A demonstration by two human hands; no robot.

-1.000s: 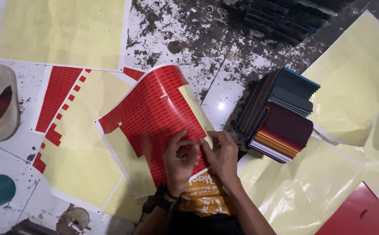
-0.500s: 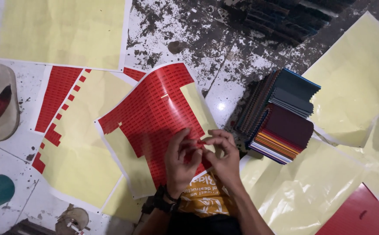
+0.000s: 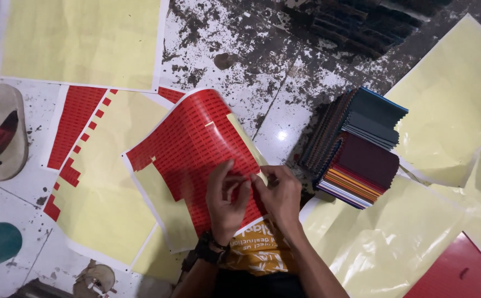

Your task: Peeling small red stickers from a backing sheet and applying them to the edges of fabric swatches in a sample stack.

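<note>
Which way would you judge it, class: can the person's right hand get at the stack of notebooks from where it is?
Probably yes. The right hand pinches at the red sticker sheet, and the stack of notebooks lies just to its right on the floor, with nothing between them.

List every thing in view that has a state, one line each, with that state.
red sticker sheet: curled, partly peeled, yellow backing bared.
left hand: on the sheet, fingers pinching at its lower edge.
right hand: fingertips meeting the left hand's.
second sticker sheet: flat, mostly peeled.
notebook stack: fanned, closed.
sandal: lying sole down.
</note>
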